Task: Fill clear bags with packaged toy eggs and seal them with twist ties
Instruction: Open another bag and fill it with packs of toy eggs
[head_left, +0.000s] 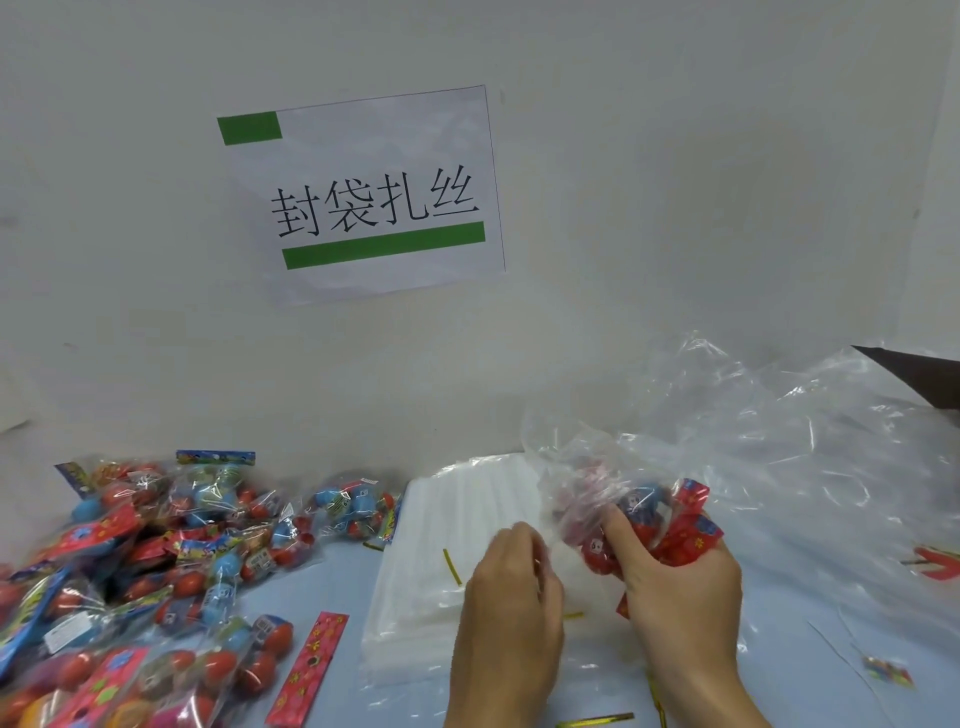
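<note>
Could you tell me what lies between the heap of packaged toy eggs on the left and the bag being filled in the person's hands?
In the head view, a stack of flat clear bags lies between them, with a gold twist tie on top.

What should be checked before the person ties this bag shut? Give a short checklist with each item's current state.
1. Toy eggs inside clear bag: ok.
2. Right hand grips the eggs through the bag: ok.
3. Left hand gathers the bag neck: cannot tell.
4. Twist tie within reach, lying on the stack of bags: ok.
5. Tie already in a hand: not ok.
</note>
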